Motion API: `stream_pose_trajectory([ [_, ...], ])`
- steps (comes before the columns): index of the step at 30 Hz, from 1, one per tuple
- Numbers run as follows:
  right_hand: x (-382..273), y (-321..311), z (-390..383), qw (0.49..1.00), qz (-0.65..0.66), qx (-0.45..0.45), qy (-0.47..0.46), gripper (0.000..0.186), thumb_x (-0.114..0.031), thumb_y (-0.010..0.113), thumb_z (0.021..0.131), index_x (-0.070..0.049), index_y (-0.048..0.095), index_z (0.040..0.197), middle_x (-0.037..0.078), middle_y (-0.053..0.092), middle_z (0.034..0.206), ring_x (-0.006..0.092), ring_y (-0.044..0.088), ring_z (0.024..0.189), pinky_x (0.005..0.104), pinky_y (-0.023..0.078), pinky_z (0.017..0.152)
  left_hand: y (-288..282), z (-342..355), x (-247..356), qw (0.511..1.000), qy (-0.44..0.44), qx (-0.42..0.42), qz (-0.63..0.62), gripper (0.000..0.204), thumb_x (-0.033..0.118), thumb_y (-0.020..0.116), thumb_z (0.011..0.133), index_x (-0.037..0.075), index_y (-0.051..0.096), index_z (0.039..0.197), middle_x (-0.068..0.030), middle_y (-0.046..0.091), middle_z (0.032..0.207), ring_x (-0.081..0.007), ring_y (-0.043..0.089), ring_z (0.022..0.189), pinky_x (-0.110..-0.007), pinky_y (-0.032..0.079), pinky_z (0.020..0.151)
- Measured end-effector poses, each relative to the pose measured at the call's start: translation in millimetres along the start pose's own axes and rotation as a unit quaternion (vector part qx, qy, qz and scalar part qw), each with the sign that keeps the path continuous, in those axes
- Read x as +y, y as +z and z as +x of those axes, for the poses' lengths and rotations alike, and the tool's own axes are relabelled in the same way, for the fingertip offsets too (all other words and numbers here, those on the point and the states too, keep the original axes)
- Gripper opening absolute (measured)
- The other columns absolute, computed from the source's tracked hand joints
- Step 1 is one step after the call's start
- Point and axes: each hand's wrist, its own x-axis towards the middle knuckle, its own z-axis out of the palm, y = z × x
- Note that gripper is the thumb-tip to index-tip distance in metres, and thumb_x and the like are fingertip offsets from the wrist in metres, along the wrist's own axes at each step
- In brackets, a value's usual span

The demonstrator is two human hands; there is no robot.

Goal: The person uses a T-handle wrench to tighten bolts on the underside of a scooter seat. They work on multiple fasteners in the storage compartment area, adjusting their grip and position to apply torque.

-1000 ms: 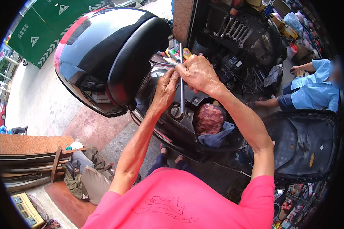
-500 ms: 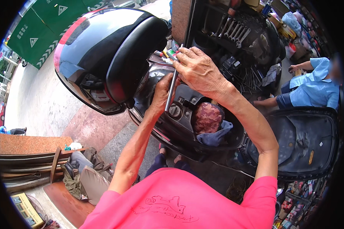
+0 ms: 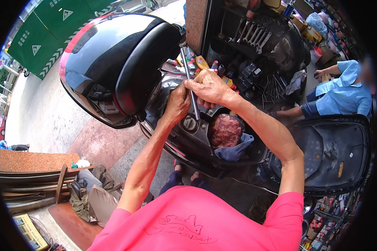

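A silver metal bar (image 3: 194,106) lies slantwise above the open body of a scooter (image 3: 171,140). My right hand (image 3: 211,87) is closed on the middle of the bar, thumb along it and fingers curled beneath. Against the bar's near left side, my left hand (image 3: 178,101) is closed too, its fingertips largely hidden. Whatever the bar joins underneath is covered by my hands. Just below the bar's lower end sits a round black cap (image 3: 190,123). Beside that, a reddish patterned bundle (image 3: 226,130) and a blue-grey cloth (image 3: 235,147) fill the under-seat space.
A large black top box (image 3: 109,67) rises at the left. The raised seat (image 3: 331,154) spreads out to the right. Several wrenches (image 3: 255,35) and small bottles (image 3: 202,62) lie beyond my hands. A person in a blue shirt (image 3: 341,92) sits at the far right.
The bar has turned counterclockwise: its far end swung left and its near end right. My right hand came lower and nearer, its fingers now curled round the bar; my left hand shifted slightly.
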Motion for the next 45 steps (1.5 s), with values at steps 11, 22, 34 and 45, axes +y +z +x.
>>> stream_pose_trajectory([
  [11, -2, -12, 6, 0.677, -0.515, 0.214, -0.48, 0.009, -0.01, 0.068, 0.081, -0.002, 0.067, 0.085, 0.012, 0.071, 0.088, 0.0274, 0.07, 0.096, 0.0379, 0.052, 0.096, -14, -1, 18, 0.994, -0.075, -0.029, 0.075, 0.03, 0.009, 0.056, 0.099, 0.007, 0.055, 0.129, -0.0219, 0.069, 0.095, -0.0314, 0.072, 0.092, -0.04, 0.052, 0.078],
  [22, 11, -8, 8, 0.701, -0.498, 0.27, -0.433, 0.028, -0.017, 0.072, 0.082, 0.002, 0.068, 0.103, 0.013, 0.068, 0.097, 0.0237, 0.068, 0.097, 0.0348, 0.053, 0.089, -25, 5, 27, 0.967, 0.089, -0.036, 0.238, 0.038, 0.009, 0.053, 0.1, 0.009, 0.05, 0.138, -0.027, 0.062, 0.077, -0.0436, 0.067, 0.073, -0.048, 0.048, 0.063],
  [34, 19, -7, 17, 0.999, 0.028, 0.043, -0.019, 0.049, -0.029, 0.049, 0.1, 0.007, 0.067, 0.072, 0.013, 0.065, 0.055, 0.0197, 0.062, 0.038, 0.031, 0.054, 0.046, -9, 4, 21, 0.978, 0.062, -0.09, 0.179, 0.017, 0.004, 0.052, 0.094, 0.005, 0.053, 0.111, -0.0252, 0.066, 0.083, -0.0447, 0.068, 0.08, -0.048, 0.05, 0.07],
  [45, 19, -8, 4, 0.753, -0.484, 0.173, -0.411, 0.022, -0.01, 0.069, 0.082, 0.002, 0.07, 0.099, 0.016, 0.069, 0.099, 0.0307, 0.068, 0.097, 0.0381, 0.056, 0.083, -19, 4, 25, 0.967, 0.039, -0.093, 0.236, 0.02, 0.006, 0.053, 0.095, 0.006, 0.052, 0.115, -0.0261, 0.066, 0.079, -0.0479, 0.066, 0.078, -0.054, 0.049, 0.064],
])
